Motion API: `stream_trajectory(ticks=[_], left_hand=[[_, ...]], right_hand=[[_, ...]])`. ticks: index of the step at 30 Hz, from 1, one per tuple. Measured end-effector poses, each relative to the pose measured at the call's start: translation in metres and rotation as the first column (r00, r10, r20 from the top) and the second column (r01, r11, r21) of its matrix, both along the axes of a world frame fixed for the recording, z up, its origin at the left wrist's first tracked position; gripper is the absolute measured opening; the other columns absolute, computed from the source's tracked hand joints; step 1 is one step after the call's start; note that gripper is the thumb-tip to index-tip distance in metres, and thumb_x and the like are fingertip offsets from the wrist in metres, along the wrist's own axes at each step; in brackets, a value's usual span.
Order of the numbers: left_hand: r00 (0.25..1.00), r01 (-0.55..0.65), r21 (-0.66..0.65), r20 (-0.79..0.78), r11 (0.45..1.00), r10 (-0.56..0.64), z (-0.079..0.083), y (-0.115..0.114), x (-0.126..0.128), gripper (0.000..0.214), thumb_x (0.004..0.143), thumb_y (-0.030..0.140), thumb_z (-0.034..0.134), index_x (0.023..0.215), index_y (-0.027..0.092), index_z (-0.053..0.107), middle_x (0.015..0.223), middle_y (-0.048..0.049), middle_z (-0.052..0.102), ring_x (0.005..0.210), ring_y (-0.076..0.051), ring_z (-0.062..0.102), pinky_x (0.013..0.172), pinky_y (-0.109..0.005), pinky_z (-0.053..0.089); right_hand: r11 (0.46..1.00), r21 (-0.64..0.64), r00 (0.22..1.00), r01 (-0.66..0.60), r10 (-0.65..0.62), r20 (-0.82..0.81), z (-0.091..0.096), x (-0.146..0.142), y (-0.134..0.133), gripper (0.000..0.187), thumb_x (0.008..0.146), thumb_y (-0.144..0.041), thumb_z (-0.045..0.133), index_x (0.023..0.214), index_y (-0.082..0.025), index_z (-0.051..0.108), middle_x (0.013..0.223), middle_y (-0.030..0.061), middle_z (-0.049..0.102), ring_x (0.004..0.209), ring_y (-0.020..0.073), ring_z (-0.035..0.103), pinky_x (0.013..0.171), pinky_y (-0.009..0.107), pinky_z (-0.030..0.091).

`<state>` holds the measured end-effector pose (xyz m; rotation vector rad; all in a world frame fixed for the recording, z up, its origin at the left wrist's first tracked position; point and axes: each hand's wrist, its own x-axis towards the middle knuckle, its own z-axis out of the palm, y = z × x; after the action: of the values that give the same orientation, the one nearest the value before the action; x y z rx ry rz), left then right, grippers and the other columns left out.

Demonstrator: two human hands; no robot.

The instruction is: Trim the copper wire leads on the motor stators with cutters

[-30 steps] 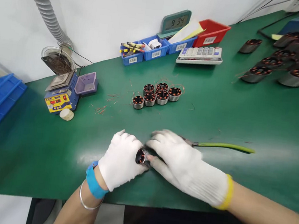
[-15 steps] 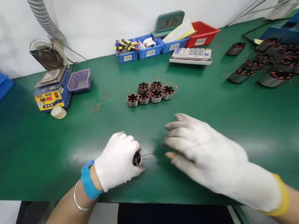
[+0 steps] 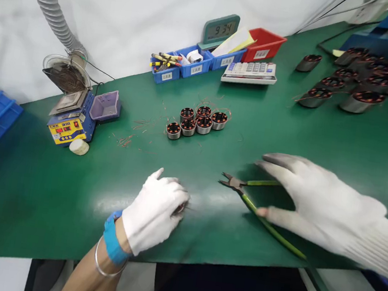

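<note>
My left hand (image 3: 156, 212), in a white glove, is closed around a small wire-wound motor stator (image 3: 180, 208) low over the front of the bench. Most of the stator is hidden by the fingers; its dark opening and a thin wire face right. A pair of diagonal cutters (image 3: 234, 183) with green handles lies spread apart to the right, jaws pointing left. My right hand (image 3: 315, 204), also gloved, is over the handles with fingers and thumb apart. Its bare thumb tip appears at the lower handle; whether it touches cannot be made out.
Several stators (image 3: 204, 125) stand grouped mid-bench beside copper wire scraps (image 3: 125, 141). More stators (image 3: 360, 101) fill the back right. A calculator (image 3: 250, 72), blue bins (image 3: 192, 70), a red bin (image 3: 264, 45) and a clock line the wall. A yellow-fronted solder pot (image 3: 67, 131) stands left.
My right hand has moved right, and the cutters now show beneath and beside it. My left hand keeps the stator and has turned it slightly, covering more of it.
</note>
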<state>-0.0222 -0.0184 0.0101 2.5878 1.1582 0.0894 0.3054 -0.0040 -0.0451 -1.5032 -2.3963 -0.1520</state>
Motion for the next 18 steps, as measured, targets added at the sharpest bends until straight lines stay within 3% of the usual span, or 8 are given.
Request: stream_trajectory(ticks=[3,5,6,8,9,10,13,18], left_hand=[[0.973,0.107,0.027,0.201,0.994,-0.11,0.01,-0.004,-0.013,0.055,0.077,0.004,0.049,0.126,0.025,0.063,0.134,-0.0037,0.067,0.145,-0.029,0.042,0.124,-0.057,0.027],[0.923,-0.103,0.053,0.377,0.993,0.076,0.018,-0.004,-0.018,0.05,0.077,0.011,0.052,0.125,0.022,0.063,0.134,-0.0078,0.067,0.135,-0.027,0.054,0.114,-0.046,0.044],[0.869,-0.296,0.043,0.427,0.954,0.251,0.021,-0.003,-0.017,0.039,0.078,0.018,0.055,0.116,0.021,0.066,0.124,-0.0093,0.071,0.121,-0.027,0.064,0.104,-0.041,0.052],[0.731,-0.632,0.014,0.344,0.775,0.589,0.024,0.0,-0.01,0.019,0.078,0.037,0.064,0.088,0.022,0.067,0.091,-0.007,0.076,0.087,-0.025,0.072,0.078,-0.036,0.058],[0.685,-0.716,0.025,0.217,0.698,0.695,0.023,0.001,-0.004,0.026,0.074,0.048,0.069,0.076,0.023,0.063,0.077,-0.0046,0.072,0.074,-0.025,0.07,0.067,-0.035,0.055],[0.666,-0.746,0.05,0.076,0.664,0.742,0.021,0.002,0.003,0.037,0.068,0.058,0.073,0.068,0.024,0.058,0.067,-0.003,0.068,0.067,-0.025,0.068,0.061,-0.034,0.051],[0.689,-0.703,0.082,-0.165,0.706,0.706,0.012,0.003,0.02,0.05,0.062,0.069,0.074,0.063,0.024,0.052,0.063,-0.0028,0.064,0.065,-0.026,0.066,0.057,-0.032,0.043],[0.782,-0.613,0.016,-0.129,0.79,0.61,0.003,0.005,0.018,0.03,0.071,0.045,0.07,0.067,0.023,0.05,0.068,-0.0024,0.065,0.067,-0.022,0.065,0.058,-0.029,0.038]], right_hand=[[1.0,0.002,0.999,0.024,-0.024,-0.035,-0.023,0.008,-0.018,0.073,0.078,-0.054,0.063,0.138,-0.016,0.051,0.138,0.028,0.054,0.125,0.0497,0.053,0.096,0.063,0.05],[0.998,0.067,0.995,0.009,-0.002,-0.1,-0.022,0.0,-0.022,0.066,0.083,-0.052,0.057,0.138,-0.016,0.051,0.137,0.0278,0.055,0.125,0.0501,0.052,0.098,0.065,0.049],[0.994,0.104,0.992,-0.019,0.031,-0.119,-0.017,-0.007,-0.021,0.06,0.086,-0.049,0.054,0.136,-0.016,0.052,0.135,0.0273,0.057,0.124,0.0485,0.054,0.099,0.064,0.048],[0.973,0.175,0.979,-0.147,0.169,-0.115,-0.002,-0.028,-0.015,0.045,0.091,-0.04,0.052,0.128,-0.014,0.059,0.126,0.0246,0.063,0.119,0.0429,0.058,0.102,0.062,0.048],[0.949,0.206,0.962,-0.239,0.26,-0.085,0.006,-0.041,-0.01,0.038,0.092,-0.036,0.053,0.121,-0.014,0.063,0.12,0.0219,0.068,0.116,0.0398,0.061,0.103,0.06,0.048],[0.915,0.241,0.937,-0.323,0.344,-0.052,0.014,-0.055,-0.005,0.031,0.091,-0.032,0.055,0.114,-0.014,0.067,0.113,0.0192,0.071,0.112,0.0378,0.063,0.103,0.06,0.047],[0.849,0.284,0.894,-0.445,0.441,0.081,0.027,-0.103,0.011,0.02,0.089,-0.016,0.054,0.096,-0.019,0.072,0.097,0.0092,0.075,0.109,0.0309,0.064,0.108,0.058,0.044],[0.854,0.147,0.865,-0.499,0.5,0.031,0.027,-0.156,0.023,0.024,0.088,-0.011,0.056,0.078,-0.027,0.071,0.086,0.001,0.073,0.113,0.0236,0.061,0.121,0.047,0.032]])
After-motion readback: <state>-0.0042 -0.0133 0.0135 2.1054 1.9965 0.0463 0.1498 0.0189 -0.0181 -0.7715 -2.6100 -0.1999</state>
